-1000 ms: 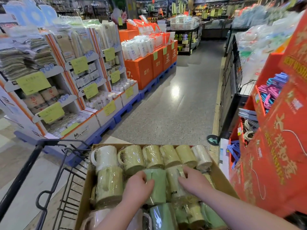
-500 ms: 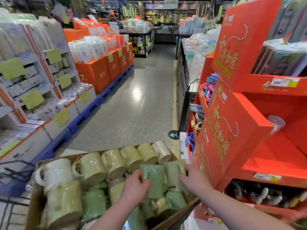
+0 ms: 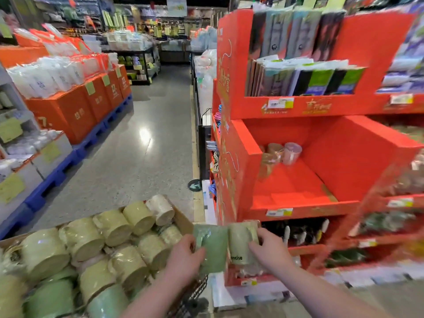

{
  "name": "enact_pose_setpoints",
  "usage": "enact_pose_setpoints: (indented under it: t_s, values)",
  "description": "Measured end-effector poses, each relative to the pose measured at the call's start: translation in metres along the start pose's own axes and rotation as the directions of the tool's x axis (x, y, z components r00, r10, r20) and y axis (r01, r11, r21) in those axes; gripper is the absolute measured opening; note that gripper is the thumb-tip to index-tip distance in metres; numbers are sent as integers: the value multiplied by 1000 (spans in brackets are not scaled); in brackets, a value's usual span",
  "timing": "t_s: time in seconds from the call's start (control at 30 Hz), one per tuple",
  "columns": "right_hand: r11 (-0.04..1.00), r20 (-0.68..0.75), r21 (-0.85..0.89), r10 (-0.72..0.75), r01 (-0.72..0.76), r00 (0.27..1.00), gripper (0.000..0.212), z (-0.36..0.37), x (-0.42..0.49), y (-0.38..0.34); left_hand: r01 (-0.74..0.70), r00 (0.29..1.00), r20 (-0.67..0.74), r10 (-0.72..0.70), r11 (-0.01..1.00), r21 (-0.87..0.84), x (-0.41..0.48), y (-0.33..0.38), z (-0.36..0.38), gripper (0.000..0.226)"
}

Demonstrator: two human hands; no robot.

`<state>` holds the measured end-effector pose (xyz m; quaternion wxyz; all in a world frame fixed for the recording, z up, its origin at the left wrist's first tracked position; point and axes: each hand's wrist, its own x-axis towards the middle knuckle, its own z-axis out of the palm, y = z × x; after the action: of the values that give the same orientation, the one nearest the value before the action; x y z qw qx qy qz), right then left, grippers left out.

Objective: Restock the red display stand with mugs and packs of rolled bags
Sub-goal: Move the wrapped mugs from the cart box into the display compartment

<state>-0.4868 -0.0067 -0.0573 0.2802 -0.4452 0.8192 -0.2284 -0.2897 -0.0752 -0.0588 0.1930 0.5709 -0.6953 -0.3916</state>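
Note:
My left hand (image 3: pixel 183 258) grips a wrapped green mug (image 3: pixel 212 249). Right beside it, my right hand (image 3: pixel 270 251) grips a wrapped pale green mug (image 3: pixel 241 244) with dark lettering. Both mugs are lifted past the right end of the cardboard box (image 3: pixel 182 220), which is filled with several wrapped yellow, green and cream mugs (image 3: pixel 114 228). The red display stand (image 3: pixel 241 161) rises on the right. Its middle shelf (image 3: pixel 293 191) holds a few wrapped brown and pink mugs (image 3: pixel 278 153) at the back left.
The stand's top shelf carries upright flat packs (image 3: pixel 305 76); lower shelves hold dark items (image 3: pixel 298 230). Coloured hangers (image 3: pixel 214 154) hang on the stand's left side. Orange box displays (image 3: pixel 75 106) on blue pallets line the aisle's left. Grey floor (image 3: pixel 142 157) runs ahead.
Both hands have lifted the two mugs out of the box and carried them right, towards the red stand. My view has swung right, bringing the stand's shelves into sight.

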Motion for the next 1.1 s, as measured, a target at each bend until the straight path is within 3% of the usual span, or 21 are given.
enact_pose_setpoints:
  t_s: [0.07, 0.23, 0.43, 0.57, 0.97, 1.1]
  values:
    - [1000, -20, 13, 24, -24, 1000, 22, -19, -10, 24, -24, 999, 34, 25, 1000, -12, -9, 22, 20, 13]
    - [995, -54, 62, 86, -82, 995, 16, -70, -37, 85, -70, 993, 95, 72, 997, -27, -34, 69, 78, 29]
    - [990, -146, 82, 122, -111, 982, 8, -124, -62, 145, -37, 987, 154, 54, 993, -111, -55, 112, 142, 20]
    - [981, -189, 133, 167, -143, 968, 20, -148, -70, 181, -59, 985, 157, 73, 994, -95, -65, 134, 174, 18]
    - [975, -196, 195, 140, -101, 970, 11, -173, -43, 204, -87, 989, 112, 100, 990, -115, -42, 166, 194, 18]
    - [978, -233, 182, 147, -105, 961, 2, -192, -20, 214, -106, 979, 154, 132, 981, -166, -11, 187, 211, 3]
